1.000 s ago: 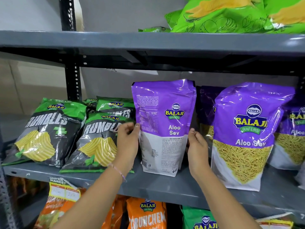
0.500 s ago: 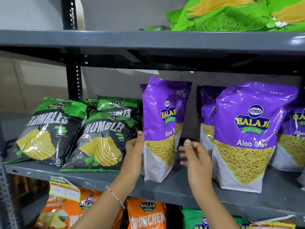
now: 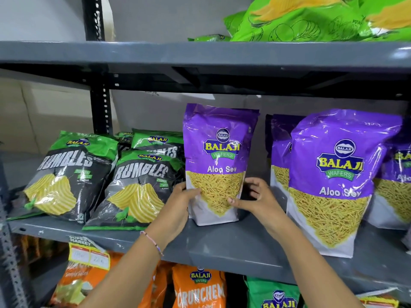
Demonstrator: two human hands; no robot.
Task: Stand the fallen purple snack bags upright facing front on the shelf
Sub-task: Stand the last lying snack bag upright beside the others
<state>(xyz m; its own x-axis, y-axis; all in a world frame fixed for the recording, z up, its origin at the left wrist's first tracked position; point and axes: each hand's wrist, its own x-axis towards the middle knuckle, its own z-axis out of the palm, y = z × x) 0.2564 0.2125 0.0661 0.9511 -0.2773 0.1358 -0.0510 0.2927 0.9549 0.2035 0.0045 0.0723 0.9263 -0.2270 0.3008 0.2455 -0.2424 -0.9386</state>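
Both the left hand (image 3: 178, 203) and right hand (image 3: 255, 196) lightly pinched the upright purple bag (image 3: 219, 156), which could topple if released unevenly.

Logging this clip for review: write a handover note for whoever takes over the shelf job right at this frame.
Left hand: on the left edge of the middle Aloo Sev bag.
Right hand: thumb on its lower front, fingers curled at its right side.
Done: that bag stands upright, front facing out, on the grey shelf; large Aloo Sev bag to its right also upright.
Left: release; check the purple bags behind.
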